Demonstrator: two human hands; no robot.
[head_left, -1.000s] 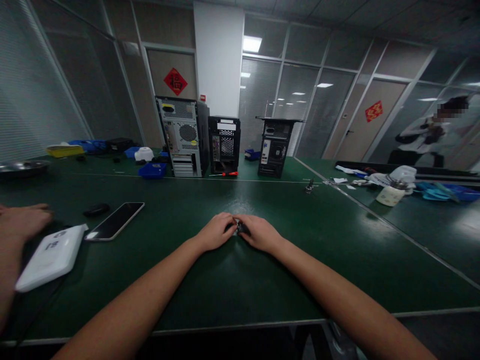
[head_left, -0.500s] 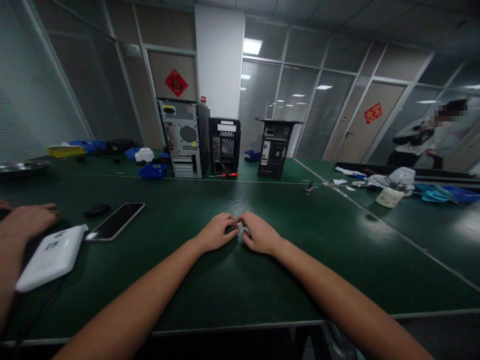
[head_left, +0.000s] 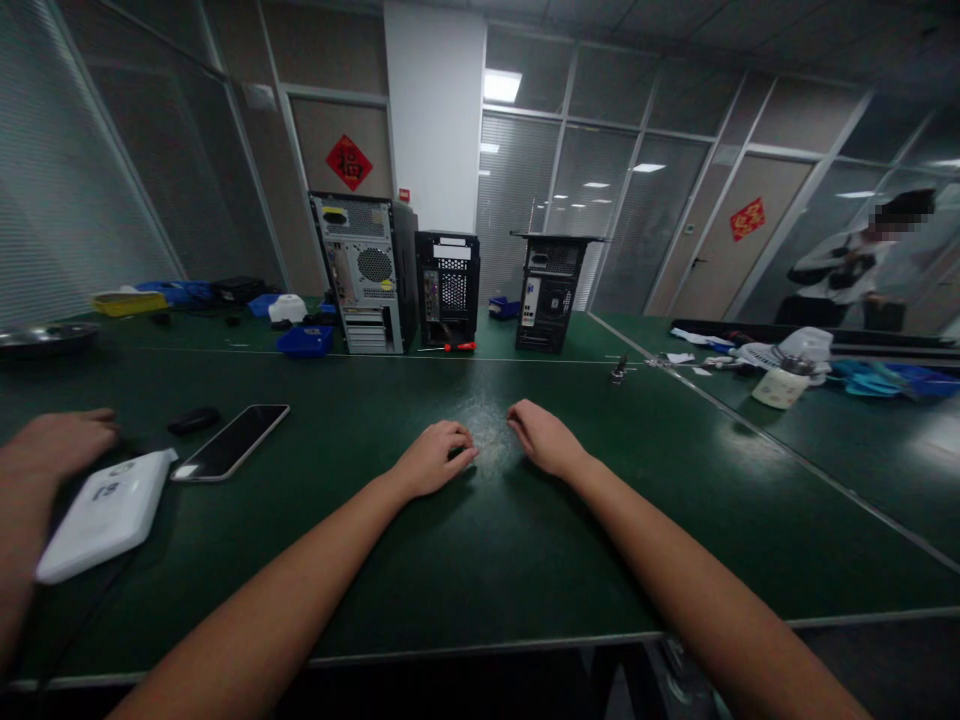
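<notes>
My left hand (head_left: 433, 460) rests on the green table (head_left: 480, 540) with its fingers curled over a small dark thing that I cannot make out. My right hand (head_left: 544, 438) lies palm down a short way to the right, apart from the left, fingers loosely bent on the table surface, and nothing shows in it. A worn pale patch of the table lies between the two hands.
Another person's hand (head_left: 61, 440) lies at the left by a white device (head_left: 105, 512). A phone (head_left: 232, 441) and a small black object (head_left: 193, 419) lie nearby. Three computer cases (head_left: 367, 272) stand at the back with a red screwdriver (head_left: 458, 347). A person (head_left: 847, 275) stands far right.
My hands were pinched together over a small dark thing. The right hand has let go and moved away to the right and forward. The left hand stays in place.
</notes>
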